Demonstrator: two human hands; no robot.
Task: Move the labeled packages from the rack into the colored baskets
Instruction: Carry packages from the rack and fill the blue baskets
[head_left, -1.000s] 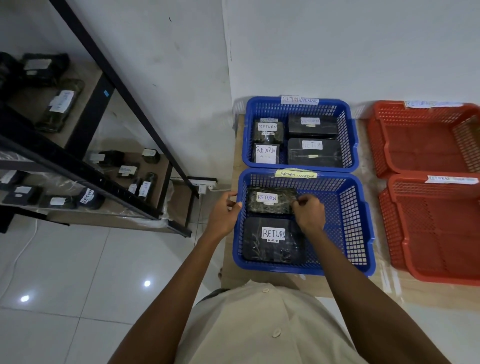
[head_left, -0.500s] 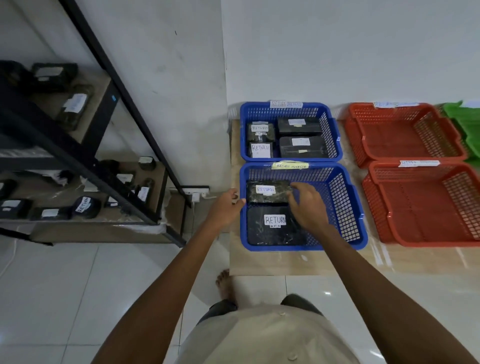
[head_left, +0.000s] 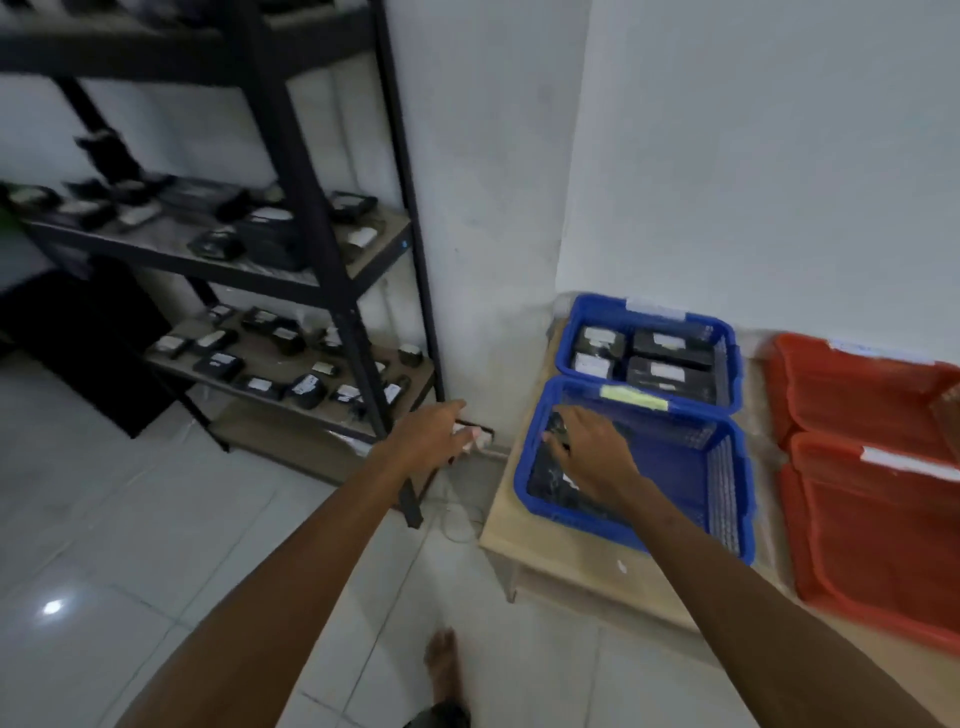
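Observation:
The near blue basket (head_left: 737, 499) holds dark packages (head_left: 548, 480) at its left side. Over them hovers my right hand (head_left: 589, 454), fingers relaxed and holding nothing that I can make out through the blur. My left hand (head_left: 431, 431) hangs in the air between the basket and the black rack (head_left: 322, 249), loosely curled and empty. Several labeled dark packages (head_left: 306, 387) lie on the rack's lower shelf, with more on the shelf above (head_left: 260, 228). The far blue basket (head_left: 727, 338) is filled with labeled packages (head_left: 670, 343).
Two red baskets (head_left: 857, 395) (head_left: 883, 519) sit right of the blue ones on a low wooden table (head_left: 561, 556). A wall socket (head_left: 480, 434) with a cable is by my left hand. My bare foot (head_left: 441, 660) stands on white tiles. A black mat (head_left: 88, 332) lies at left.
The view has swung left toward the rack. My right hand has lifted off the upper package in the near blue basket. My left hand has drifted away from the basket's left rim.

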